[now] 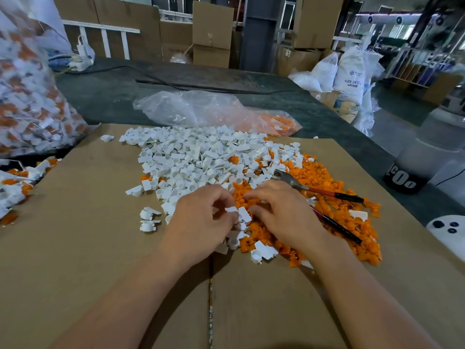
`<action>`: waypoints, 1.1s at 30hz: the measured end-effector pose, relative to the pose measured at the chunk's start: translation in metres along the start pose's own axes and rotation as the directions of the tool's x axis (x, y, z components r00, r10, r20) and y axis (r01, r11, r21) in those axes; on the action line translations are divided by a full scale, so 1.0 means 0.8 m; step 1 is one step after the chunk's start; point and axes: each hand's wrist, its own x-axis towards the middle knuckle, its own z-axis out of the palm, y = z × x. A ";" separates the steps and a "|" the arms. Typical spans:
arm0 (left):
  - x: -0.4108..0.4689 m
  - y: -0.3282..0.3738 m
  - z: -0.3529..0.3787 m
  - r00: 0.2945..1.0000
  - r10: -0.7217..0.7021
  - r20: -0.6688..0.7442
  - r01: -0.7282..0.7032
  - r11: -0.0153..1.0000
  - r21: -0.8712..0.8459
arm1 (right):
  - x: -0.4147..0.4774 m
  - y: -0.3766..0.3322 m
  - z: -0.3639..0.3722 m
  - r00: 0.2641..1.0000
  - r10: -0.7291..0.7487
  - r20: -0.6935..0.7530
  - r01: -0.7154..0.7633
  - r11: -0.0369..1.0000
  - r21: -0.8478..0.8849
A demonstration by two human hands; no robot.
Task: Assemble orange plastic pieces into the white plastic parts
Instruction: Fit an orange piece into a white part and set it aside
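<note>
White parts [201, 159]: small moulded bits, each a short open ring with a flat rectangular tab. They lay heaped loose on the cardboard [75, 235], from 10 to 12 o'clock of my hands. A few strays sat apart at 9 o'clock.

Orange pieces [327, 177]: smaller and blockier, in a heap touching the white one, from 1 to 4 o'clock of my hands. The two colours mixed where the heaps met.

Left hand [198, 220]: palm down, fingers curled, thumb and forefinger pinched on one white part [232, 209]. More white bits lay just beside the palm at 5 o'clock.

Right hand [284, 212]: palm down over the orange heap, fingers curled in toward the held part, tips just beside it. I could not tell whether they gripped anything.

Pliers [327, 193] with red-and-black handles lay on the orange heap at 2 o'clock of my right hand.

Clear bag [201, 109] at 12 o'clock, past the cardboard, held white and orange bits. Big bag [30, 96] at 10 o'clock was full of white-and-orange bits.
</note>
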 end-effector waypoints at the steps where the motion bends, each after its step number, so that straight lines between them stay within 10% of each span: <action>1: 0.000 0.002 0.000 0.999 -0.048 -0.009 0.047 0.995 -0.083 | 0.001 0.000 0.002 1.000 0.002 0.018 -0.002 1.000 -0.019; 9: 0.002 0.011 -0.008 0.972 -0.227 0.053 0.221 0.821 -0.526 | -0.005 -0.004 -0.009 0.974 0.132 -0.182 -0.068 0.945 0.320; 14: 0.003 0.009 -0.009 0.969 -0.230 0.090 0.245 0.851 -0.465 | -0.011 -0.023 -0.014 0.963 0.158 -0.218 0.017 0.772 0.635; 33: 0.001 0.015 -0.011 0.978 -0.172 0.114 0.206 0.841 -0.499 | -0.014 -0.039 -0.003 0.980 0.095 -0.174 0.039 0.770 0.637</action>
